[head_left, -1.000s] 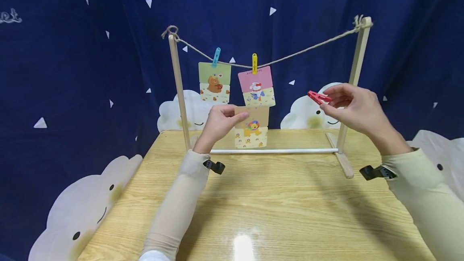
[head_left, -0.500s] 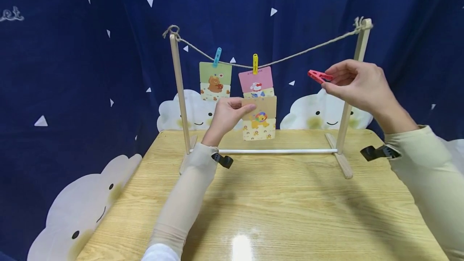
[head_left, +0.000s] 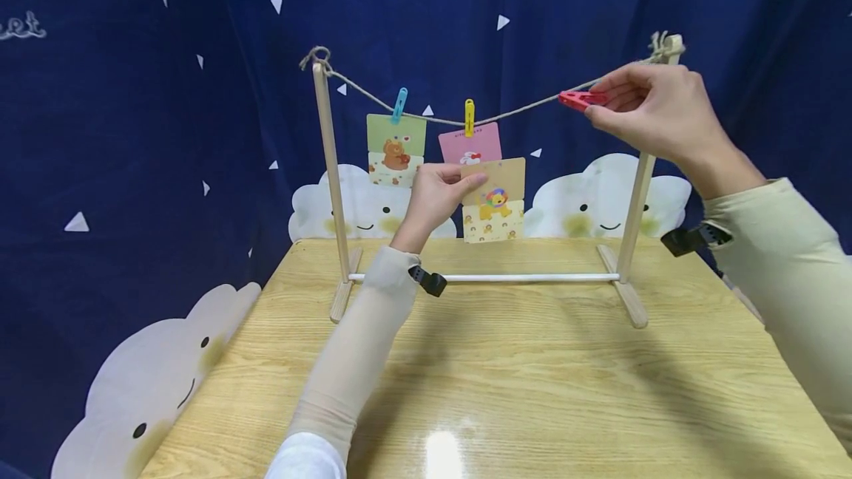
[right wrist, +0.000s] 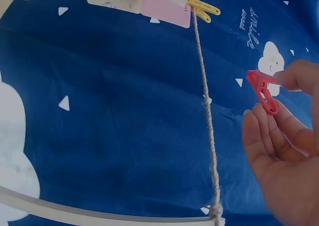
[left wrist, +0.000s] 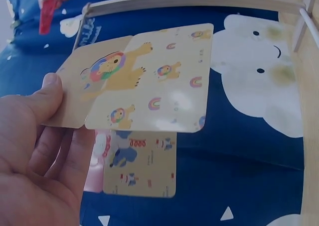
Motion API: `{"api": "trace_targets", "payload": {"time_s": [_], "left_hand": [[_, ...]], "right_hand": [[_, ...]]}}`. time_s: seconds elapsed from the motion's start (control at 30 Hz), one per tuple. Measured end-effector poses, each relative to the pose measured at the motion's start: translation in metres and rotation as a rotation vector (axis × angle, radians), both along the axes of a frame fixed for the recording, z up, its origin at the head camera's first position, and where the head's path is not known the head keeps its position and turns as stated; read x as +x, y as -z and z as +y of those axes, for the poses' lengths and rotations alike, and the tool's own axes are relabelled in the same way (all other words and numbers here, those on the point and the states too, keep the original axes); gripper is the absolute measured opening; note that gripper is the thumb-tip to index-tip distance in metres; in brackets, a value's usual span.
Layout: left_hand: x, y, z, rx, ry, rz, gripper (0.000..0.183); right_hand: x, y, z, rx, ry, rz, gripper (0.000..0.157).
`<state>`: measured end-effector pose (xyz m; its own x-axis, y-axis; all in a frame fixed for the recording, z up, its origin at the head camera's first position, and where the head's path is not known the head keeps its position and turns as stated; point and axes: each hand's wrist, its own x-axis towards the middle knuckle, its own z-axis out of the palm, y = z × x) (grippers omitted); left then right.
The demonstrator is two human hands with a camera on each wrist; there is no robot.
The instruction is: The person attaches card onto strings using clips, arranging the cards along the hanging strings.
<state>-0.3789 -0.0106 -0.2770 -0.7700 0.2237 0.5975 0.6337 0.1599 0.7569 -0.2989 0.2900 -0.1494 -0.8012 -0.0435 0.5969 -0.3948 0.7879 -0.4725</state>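
My left hand (head_left: 435,198) pinches a tan and cream lion card (head_left: 494,202) by its upper left edge, thumb in front. In the head view this card overlaps the lower part of a pink rabbit card (head_left: 459,145), which hangs by a yellow clothespin (head_left: 469,118) from the twine (head_left: 519,111). My right hand (head_left: 655,106) holds a red clothespin (head_left: 580,100) by its handles, in front of the twine's right half in the head view. In the right wrist view the red clothespin (right wrist: 262,92) stands apart from the twine (right wrist: 207,101).
A green bear card (head_left: 397,146) hangs at left under a blue clothespin (head_left: 399,106). Two wooden posts (head_left: 330,176) carry the twine, joined low down by a white bar (head_left: 526,278). The frame stands on a wooden table (head_left: 519,383) before a dark blue curtain (head_left: 220,94).
My left hand has lifted the lion card up and to the right, over the rabbit card's lower part. My right hand has risen with the red clothespin to the twine's height in the head view.
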Motion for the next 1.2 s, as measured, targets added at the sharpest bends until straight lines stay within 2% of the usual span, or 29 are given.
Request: {"api": "trace_targets", "payload": {"time_s": [0.2,0.27,0.43,0.67,0.8,0.97,1.2], "left_hand": [[-0.001,-0.009,0.014,0.031,-0.025,-0.029,0.046],[-0.001,-0.011,0.019,0.029,-0.035,-0.037,0.053],[-0.003,-0.016,0.031,0.015,-0.046,-0.021,0.060],[-0.006,-0.021,0.046,0.001,-0.049,-0.056,0.044],[-0.009,-0.023,0.056,0.023,-0.025,-0.051,0.043],[-0.011,-0.027,0.066,0.030,-0.018,-0.068,0.034],[-0.014,-0.033,0.079,0.025,-0.048,-0.087,0.044]], "right_hand": [[-0.007,-0.018,-0.006,0.044,0.014,0.011,0.044],[-0.009,-0.023,-0.007,0.045,0.014,0.009,0.044],[-0.013,-0.034,-0.008,0.043,0.019,0.001,0.045],[-0.020,-0.044,-0.010,0.073,0.031,-0.002,0.047],[-0.026,-0.049,-0.011,0.097,0.041,-0.008,0.048],[-0.034,-0.056,-0.012,0.128,0.036,-0.015,0.049],[-0.043,-0.064,-0.018,0.204,0.023,0.003,0.050]]}}
